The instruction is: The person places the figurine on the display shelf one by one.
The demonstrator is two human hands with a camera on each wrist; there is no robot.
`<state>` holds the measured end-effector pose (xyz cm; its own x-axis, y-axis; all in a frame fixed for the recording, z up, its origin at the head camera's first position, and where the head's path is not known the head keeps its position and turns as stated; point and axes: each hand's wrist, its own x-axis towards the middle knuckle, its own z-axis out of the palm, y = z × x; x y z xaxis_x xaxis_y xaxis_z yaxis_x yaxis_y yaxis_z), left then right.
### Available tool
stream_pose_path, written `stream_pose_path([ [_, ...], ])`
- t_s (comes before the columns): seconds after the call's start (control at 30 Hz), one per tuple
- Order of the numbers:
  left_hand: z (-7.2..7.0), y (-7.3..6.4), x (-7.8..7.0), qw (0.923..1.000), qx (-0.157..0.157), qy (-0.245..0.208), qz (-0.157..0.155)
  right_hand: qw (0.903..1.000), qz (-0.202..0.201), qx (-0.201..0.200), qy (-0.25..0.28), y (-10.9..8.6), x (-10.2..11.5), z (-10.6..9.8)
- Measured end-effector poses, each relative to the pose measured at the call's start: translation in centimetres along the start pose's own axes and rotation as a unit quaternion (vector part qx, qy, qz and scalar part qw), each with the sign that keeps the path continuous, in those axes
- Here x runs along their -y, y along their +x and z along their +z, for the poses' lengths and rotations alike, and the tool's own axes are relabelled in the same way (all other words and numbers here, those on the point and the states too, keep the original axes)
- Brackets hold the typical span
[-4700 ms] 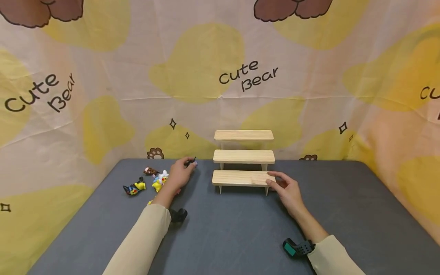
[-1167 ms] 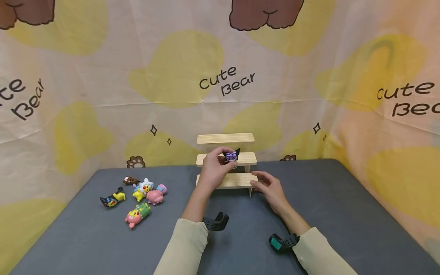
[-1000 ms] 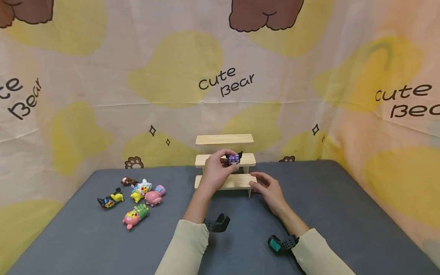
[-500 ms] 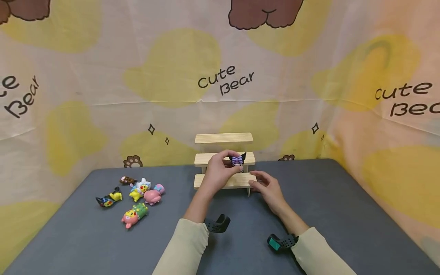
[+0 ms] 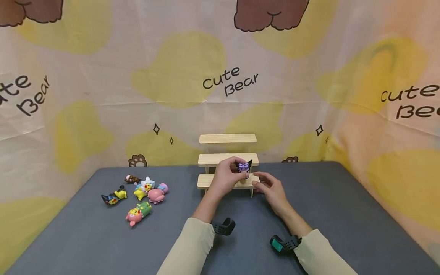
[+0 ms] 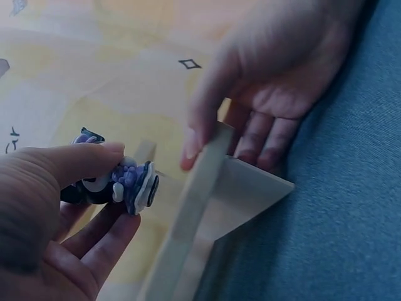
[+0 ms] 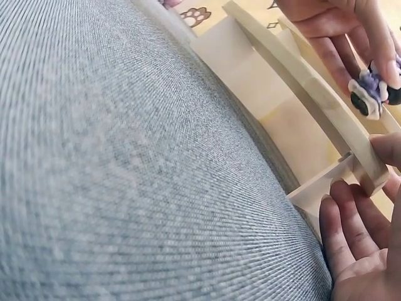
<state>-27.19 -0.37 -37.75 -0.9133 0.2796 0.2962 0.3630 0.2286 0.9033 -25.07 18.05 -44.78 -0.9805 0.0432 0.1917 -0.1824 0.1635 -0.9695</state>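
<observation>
My left hand (image 5: 227,175) pinches a small toy figurine (image 5: 243,167) between thumb and fingers. The figurine is black, white and purple, with a purple bow and pointed black ears. It is held just above the right part of the lowest step of a three-tier wooden display stand (image 5: 213,159); in the left wrist view a gap shows between the figurine (image 6: 135,182) and the board. My right hand (image 5: 273,191) grips that step's right end. In the right wrist view its thumb lies on the board (image 7: 332,116), and its fingers are curled below, beside the support.
Several toy figurines lie at the left of the grey table (image 5: 165,244): a pink-and-green one (image 5: 138,214), a black-and-yellow one (image 5: 114,196), a pink one (image 5: 156,195), a white-and-yellow one (image 5: 144,187) and a brown one (image 5: 132,178). A printed curtain (image 5: 165,76) hangs behind.
My left hand has carried the figurine from the table's back left to the stand, then rightward and down from the middle step toward the lowest one. My right hand has kept its hold.
</observation>
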Motion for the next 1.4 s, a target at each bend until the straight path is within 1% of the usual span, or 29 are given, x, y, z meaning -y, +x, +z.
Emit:
stream_pose_path([
  [0.1,0.5,0.0,0.3,0.9999,-0.002,0.013,0.001,1.0,-0.001,0.004,-0.001,-0.1,-0.1,-0.3],
  [0.27,0.8,0.0,0.9,0.9998,-0.005,0.02,0.009,1.0,-0.002,0.007,-0.001,-0.1,-0.1,-0.3],
  [0.4,0.8,0.0,1.1,0.9994,-0.015,0.024,0.019,1.0,-0.006,0.007,-0.001,0.0,-0.1,-0.3],
  [0.53,0.9,-0.1,1.3,0.9992,-0.017,0.03,0.017,0.9999,-0.006,0.009,0.001,-0.1,-0.1,-0.3],
  [0.8,0.8,-0.2,1.5,0.9991,-0.002,0.038,0.02,1.0,-0.005,0.004,0.0,-0.1,0.0,-0.2],
  [0.97,0.8,-0.3,1.4,0.9989,0.001,0.043,0.018,1.0,0.001,0.003,-0.002,-0.1,0.1,-0.2],
  [1.2,0.7,-0.3,1.2,0.9975,0.015,0.061,0.032,1.0,-0.001,0.002,0.005,-0.1,-0.1,-0.2],
  [1.4,0.2,-0.1,1.1,0.9956,0.025,0.082,0.039,1.0,-0.003,0.004,0.001,0.1,-0.1,-0.2],
])
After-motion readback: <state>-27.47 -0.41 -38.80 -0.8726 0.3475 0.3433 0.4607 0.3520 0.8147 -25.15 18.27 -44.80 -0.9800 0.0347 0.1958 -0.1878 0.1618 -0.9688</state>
